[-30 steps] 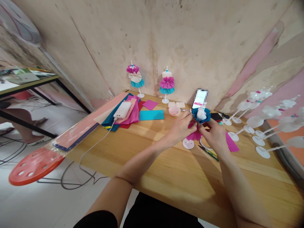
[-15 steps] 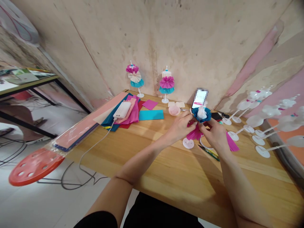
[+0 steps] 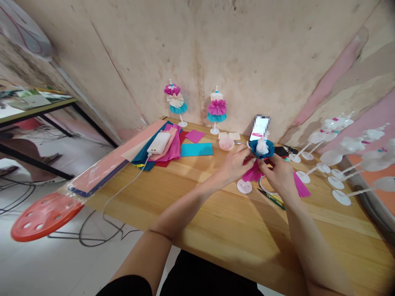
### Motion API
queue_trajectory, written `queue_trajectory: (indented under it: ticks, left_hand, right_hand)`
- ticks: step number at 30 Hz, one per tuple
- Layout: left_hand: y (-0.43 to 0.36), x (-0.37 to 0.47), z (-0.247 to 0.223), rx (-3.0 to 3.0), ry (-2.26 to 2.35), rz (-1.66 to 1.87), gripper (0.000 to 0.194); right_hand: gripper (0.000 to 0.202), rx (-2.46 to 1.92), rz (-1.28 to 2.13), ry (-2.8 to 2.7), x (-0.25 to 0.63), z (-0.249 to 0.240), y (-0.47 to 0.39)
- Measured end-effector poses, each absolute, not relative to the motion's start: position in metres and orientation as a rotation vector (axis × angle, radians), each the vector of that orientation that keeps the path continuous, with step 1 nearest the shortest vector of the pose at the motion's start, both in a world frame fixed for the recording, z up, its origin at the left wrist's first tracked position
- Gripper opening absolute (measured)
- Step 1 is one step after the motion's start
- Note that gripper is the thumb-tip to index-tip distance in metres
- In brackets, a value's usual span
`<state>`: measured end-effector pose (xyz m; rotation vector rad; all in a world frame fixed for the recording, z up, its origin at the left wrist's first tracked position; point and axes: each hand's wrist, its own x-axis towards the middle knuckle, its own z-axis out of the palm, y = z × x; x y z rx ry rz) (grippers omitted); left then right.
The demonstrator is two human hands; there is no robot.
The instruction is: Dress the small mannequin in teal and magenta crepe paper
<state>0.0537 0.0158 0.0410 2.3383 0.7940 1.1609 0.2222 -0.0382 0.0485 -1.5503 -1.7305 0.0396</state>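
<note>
A small dress-form mannequin tilts between my hands, its white round base [image 3: 244, 186] toward me. Dark blue crepe paper [image 3: 270, 150] ruffles around its white top [image 3: 262, 146], and a magenta paper skirt [image 3: 252, 173] hangs below. My left hand [image 3: 240, 162] grips it from the left, thumb and fingers closed at the blue ruffle. From the right, my right hand [image 3: 278, 172] pinches the same ruffle with thumb and forefinger. The mannequin's middle is mostly hidden by my fingers.
Two dressed mannequins [image 3: 216, 107] stand by the wall. Bare white mannequins [image 3: 335, 158] crowd the right. A lit phone [image 3: 259, 126], a bead bowl [image 3: 226, 143], blue paper [image 3: 196, 149], a power bank [image 3: 158, 143] on paper sheets, and scissors-like green-handled tools [image 3: 273, 199] lie around.
Almost nothing differs. Both hands stay on the mannequin, with only tiny finger shifts at the blue ruffle.
</note>
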Motion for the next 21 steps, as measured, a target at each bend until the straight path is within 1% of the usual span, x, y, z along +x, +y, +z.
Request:
queue_trajectory:
  ticks: [5, 10, 15, 21]
  left_hand:
    - [0.0153, 0.0562, 0.0378, 2.336, 0.791, 1.189, 0.007]
    - [0.0165, 0.0559, 0.0379, 2.325, 0.786, 1.189, 0.009]
    - [0.014, 0.0542, 0.0443, 2.327, 0.806, 1.163, 0.011]
    - [0.0129, 0.0544, 0.0456, 2.316, 0.786, 1.188, 0.009]
  right_hand:
    - [0.017, -1.526, 0.037, -1.737, 0.222, 0.0464, -0.037]
    - [0.018, -1.53, 0.096, -1.742, 0.2218, 0.049, -0.0383]
    - [0.017, -1.544, 0.073, -1.743, 0.2218, 0.0501, -0.0389]
    - [0.018, -1.538, 0.056, -1.749, 0.2222, 0.0487, -0.0383]
